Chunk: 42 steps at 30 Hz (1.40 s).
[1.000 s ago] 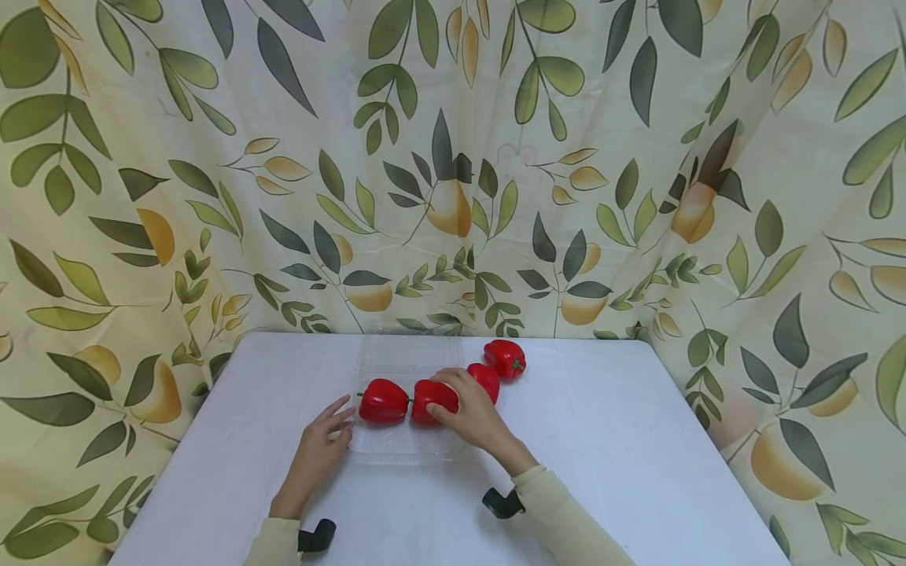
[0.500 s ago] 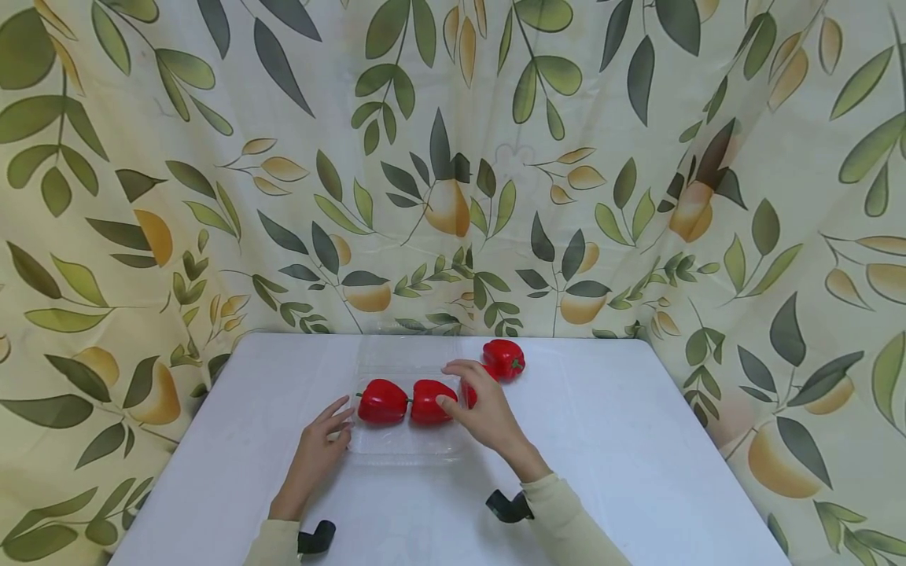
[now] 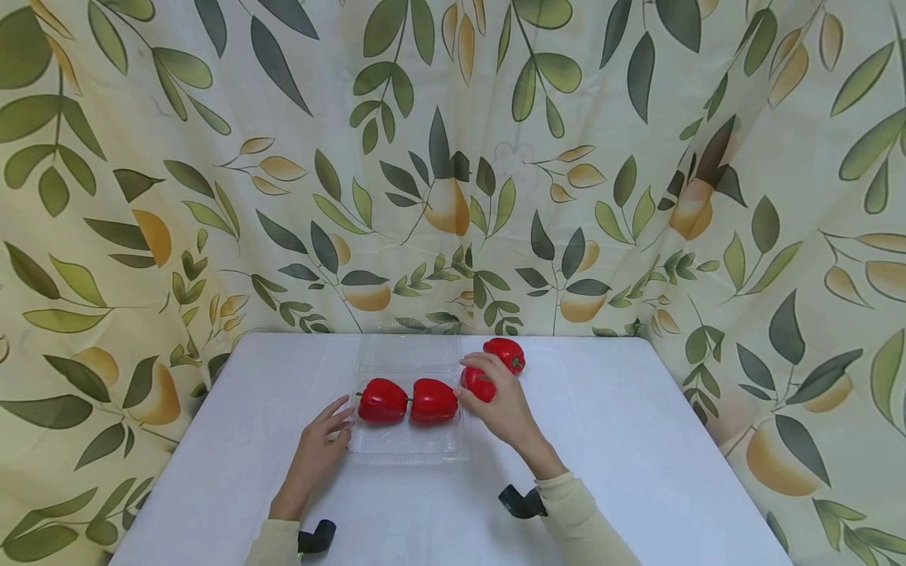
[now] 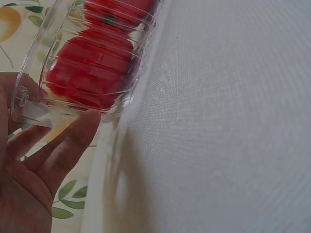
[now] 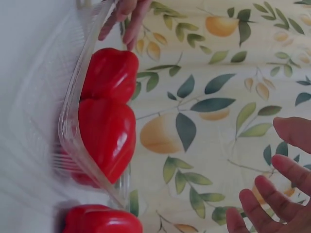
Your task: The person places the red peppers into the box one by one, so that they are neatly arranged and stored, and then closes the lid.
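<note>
Two red bell peppers, a left one and a right one, lie side by side in a clear plastic clamshell box. My left hand is at the box's left end; in the left wrist view its fairly straight fingers touch the box wall. My right hand has come off the right pepper, its fingers spread with nothing between them in the right wrist view. It hovers just right of the box, partly covering a third bell pepper on the table. A further bell pepper sits behind that one.
The box's clear lid is folded back toward the rear of the white table. A leaf-and-fruit patterned curtain hangs behind the table and at both sides. A black wrist strap piece sticks out beside the right sleeve.
My right hand has let go of the right pepper in the box and moved right, toward the peppers outside. The left hand has stayed at the box's left end.
</note>
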Available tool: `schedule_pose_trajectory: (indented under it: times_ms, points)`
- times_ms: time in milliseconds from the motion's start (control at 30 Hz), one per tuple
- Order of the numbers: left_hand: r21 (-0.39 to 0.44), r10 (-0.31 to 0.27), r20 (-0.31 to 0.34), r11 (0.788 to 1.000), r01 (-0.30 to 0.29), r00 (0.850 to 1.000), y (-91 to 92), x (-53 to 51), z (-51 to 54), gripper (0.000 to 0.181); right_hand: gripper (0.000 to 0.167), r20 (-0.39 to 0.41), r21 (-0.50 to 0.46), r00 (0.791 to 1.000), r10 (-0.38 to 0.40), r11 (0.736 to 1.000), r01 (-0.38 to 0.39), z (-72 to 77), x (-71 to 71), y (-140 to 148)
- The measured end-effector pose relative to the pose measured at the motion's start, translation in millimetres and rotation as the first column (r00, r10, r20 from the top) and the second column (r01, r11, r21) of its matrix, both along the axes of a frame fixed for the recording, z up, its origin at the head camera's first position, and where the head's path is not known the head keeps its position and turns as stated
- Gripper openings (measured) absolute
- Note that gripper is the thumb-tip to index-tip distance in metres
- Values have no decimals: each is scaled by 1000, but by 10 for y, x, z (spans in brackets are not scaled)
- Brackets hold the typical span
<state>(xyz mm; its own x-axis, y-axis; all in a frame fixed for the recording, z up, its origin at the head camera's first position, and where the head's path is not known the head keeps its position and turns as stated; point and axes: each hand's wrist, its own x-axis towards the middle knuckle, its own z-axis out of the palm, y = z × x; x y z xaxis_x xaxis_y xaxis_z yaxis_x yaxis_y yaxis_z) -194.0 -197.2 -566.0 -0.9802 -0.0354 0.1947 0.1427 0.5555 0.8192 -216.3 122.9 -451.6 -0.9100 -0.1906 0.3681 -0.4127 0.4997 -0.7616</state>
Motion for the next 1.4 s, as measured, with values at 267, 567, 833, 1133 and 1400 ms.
schedule_pose_trajectory:
  times_ms: [267,567,833,1133,1400]
  points:
    - [4,2,2,1000,-2,1000,-9,3,8,37,54,2,-23,999,-39,999,39,-35,-52,134]
    - [5,1,9,1000,-1,1000,-6,3,2,37,56,12,-25,995,-100,995,100,-73,-166,319]
    - [8,7,6,1000,-7,1000,-6,-7,23,36,53,69,-34,987,-146,988,148,-170,-323,486]
    - [5,5,8,1000,-5,1000,-3,-3,19,36,52,136,9,970,-199,980,200,-297,-540,665]
    - [13,2,4,1000,-2,1000,-7,-11,1,36,53,168,60,951,-260,965,254,-490,-713,793]
